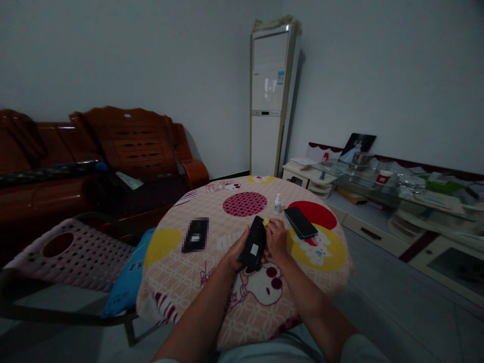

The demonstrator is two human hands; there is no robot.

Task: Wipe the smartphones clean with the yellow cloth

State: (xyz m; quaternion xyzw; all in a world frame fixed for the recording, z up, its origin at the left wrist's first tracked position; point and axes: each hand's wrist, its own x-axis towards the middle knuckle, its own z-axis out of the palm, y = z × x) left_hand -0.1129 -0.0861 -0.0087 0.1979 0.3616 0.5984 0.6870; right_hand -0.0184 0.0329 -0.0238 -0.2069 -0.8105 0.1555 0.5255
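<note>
My left hand [237, 250] is closed around a black, flat, oblong device [253, 244] with a pale label on its face, held tilted above the near middle of the table. My right hand [277, 239] is at the device's right edge, its fingers pinching a small yellow piece [266, 222] against the upper end. What the yellow piece is made of is too small to tell. A small white bottle [278, 203] stands upright beyond my right hand. To its right lies a dark smartphone [301, 223]. On the left, a dark rectangular item [195, 235] is blurred out, with a pale label showing.
The round table wears a patterned cloth [212, 201]. Left of it stand a pink woven chair [75, 257] with a blue cushion [130, 277] and a wooden sofa [139, 146]. A tall air conditioner [266, 101] fills the corner; a cluttered glass-topped cabinet [363, 184] runs along the right.
</note>
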